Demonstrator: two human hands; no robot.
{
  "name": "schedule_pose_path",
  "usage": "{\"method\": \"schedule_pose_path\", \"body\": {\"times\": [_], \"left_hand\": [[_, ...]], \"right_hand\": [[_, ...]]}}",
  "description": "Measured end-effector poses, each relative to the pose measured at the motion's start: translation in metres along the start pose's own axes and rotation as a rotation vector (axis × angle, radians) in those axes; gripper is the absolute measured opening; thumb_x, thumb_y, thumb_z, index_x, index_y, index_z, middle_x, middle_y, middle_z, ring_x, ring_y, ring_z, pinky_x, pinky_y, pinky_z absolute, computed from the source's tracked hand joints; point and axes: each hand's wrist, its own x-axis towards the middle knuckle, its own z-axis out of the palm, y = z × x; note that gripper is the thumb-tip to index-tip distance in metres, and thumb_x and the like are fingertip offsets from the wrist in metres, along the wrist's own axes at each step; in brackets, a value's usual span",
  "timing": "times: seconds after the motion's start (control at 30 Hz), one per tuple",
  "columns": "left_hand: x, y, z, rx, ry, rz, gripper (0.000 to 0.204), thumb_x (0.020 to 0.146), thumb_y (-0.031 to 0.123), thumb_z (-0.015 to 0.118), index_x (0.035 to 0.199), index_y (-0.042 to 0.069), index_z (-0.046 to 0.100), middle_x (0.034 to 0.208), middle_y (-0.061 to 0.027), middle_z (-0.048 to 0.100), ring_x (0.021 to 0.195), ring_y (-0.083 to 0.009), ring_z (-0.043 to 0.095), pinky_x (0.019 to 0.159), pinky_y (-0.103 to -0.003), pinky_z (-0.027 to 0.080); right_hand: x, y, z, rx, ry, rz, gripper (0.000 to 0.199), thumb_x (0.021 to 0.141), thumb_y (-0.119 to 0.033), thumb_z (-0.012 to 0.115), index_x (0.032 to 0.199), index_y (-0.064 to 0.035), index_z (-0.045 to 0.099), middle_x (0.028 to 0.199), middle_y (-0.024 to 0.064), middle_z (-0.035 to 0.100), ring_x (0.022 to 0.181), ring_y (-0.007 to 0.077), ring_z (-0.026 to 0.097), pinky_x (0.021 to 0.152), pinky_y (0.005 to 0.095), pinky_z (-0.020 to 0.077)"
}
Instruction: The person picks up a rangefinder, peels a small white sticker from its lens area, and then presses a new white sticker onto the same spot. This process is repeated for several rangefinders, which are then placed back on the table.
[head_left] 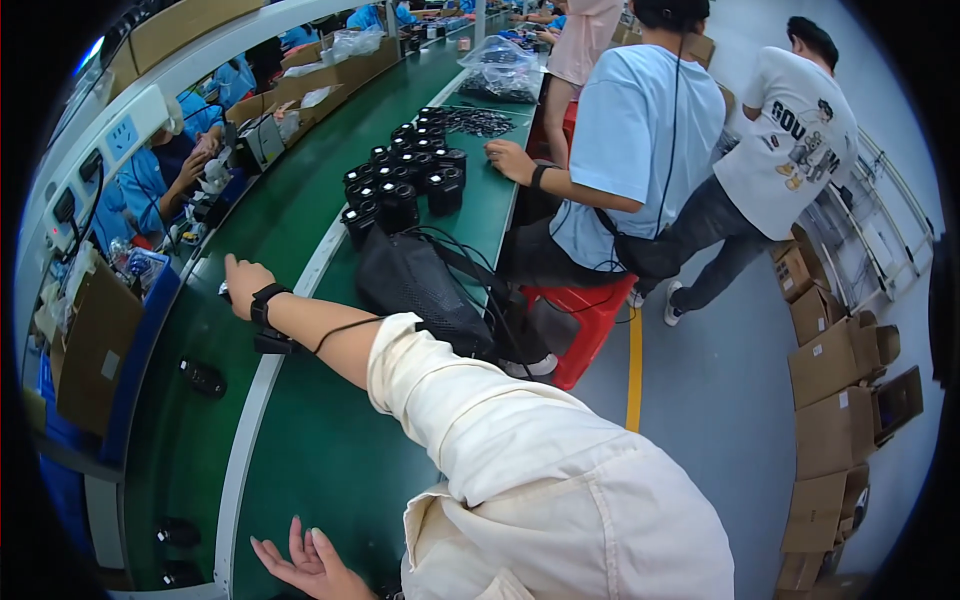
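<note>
Head view shows right hand (248, 285) outstretched, left hand (314, 570) loosely curled.

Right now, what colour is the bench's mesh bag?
The mesh bag is black, clearest in the head view.

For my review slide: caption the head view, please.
Right hand over the green worktop, left hand open, a black bag and clustered black devices nearby.

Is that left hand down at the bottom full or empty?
It looks empty: the left hand is open, its fingers apart, and nothing shows in it.
</note>
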Motion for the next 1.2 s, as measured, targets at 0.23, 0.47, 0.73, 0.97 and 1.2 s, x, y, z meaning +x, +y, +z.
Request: {"method": "schedule_pose_path", "body": {"times": [0.23, 0.47, 0.73, 0.97, 1.2], "left_hand": [[-0.006, 0.002, -0.005, -0.22, -0.06, 0.155, 0.096, 0.073, 0.01, 0.073, 0.148, 0.0, 0.014, 0.144, -0.0235, 0.027, 0.131, -0.0355, 0.04, 0.109, -0.043, 0.03], [-0.008, 0.012, -0.047, -0.043, -0.27, 0.182, 0.109, 0.057, 0.014, 0.089, 0.145, -0.001, 0.026, 0.134, -0.0163, 0.044, 0.129, -0.0289, 0.042, 0.11, -0.042, 0.028], [-0.041, 0.005, -0.053, -0.203, 0.067, 0.115, 0.091, 0.063, 0.014, 0.088, 0.138, 0.0, 0.039, 0.117, -0.0148, 0.059, 0.105, -0.0209, 0.06, 0.091, -0.031, 0.046], [-0.039, 0.004, -0.05, -0.013, 0.193, 0.142, 0.087, 0.064, 0.014, 0.087, 0.137, 0.001, 0.04, 0.114, -0.0139, 0.059, 0.101, -0.0197, 0.062, 0.088, -0.03, 0.048], [-0.034, 0.008, -0.044, 0.079, 0.185, 0.079, 0.085, 0.064, 0.008, 0.084, 0.135, -0.001, 0.039, 0.119, -0.0125, 0.056, 0.106, -0.019, 0.058, 0.094, -0.031, 0.046]], "right_hand": [[-0.106, -0.092, -0.092, 0.365, -0.714, -0.929, 0.091, 0.055, -0.024, 0.088, 0.133, 0.0002, 0.047, 0.117, 0.0153, 0.064, 0.105, 0.0325, 0.062, 0.09, 0.0355, 0.0491], [-0.224, -0.138, -0.105, 0.704, -1.275, -1.124, 0.082, 0.06, -0.009, 0.082, 0.132, -0.0014, 0.044, 0.11, 0.0115, 0.065, 0.097, 0.0323, 0.062, 0.081, 0.0367, 0.0505], [-0.222, -0.156, -0.097, 0.825, -1.064, -1.262, 0.05, 0.067, -0.016, 0.083, 0.11, 0.0007, 0.064, 0.103, 0.01, 0.061, 0.089, 0.0283, 0.059, 0.077, 0.0342, 0.048], [-0.231, -0.153, -0.095, 0.747, -0.782, -1.39, 0.024, 0.07, -0.011, 0.08, 0.09, -0.0019, 0.069, 0.085, 0.0074, 0.061, 0.074, 0.0224, 0.055, 0.065, 0.0309, 0.0417], [-0.238, -0.15, -0.093, 0.731, -0.787, -1.168, 0.017, 0.072, -0.004, 0.076, 0.087, -0.0018, 0.069, 0.08, 0.0071, 0.062, 0.071, 0.0212, 0.055, 0.064, 0.0309, 0.0423]]}}
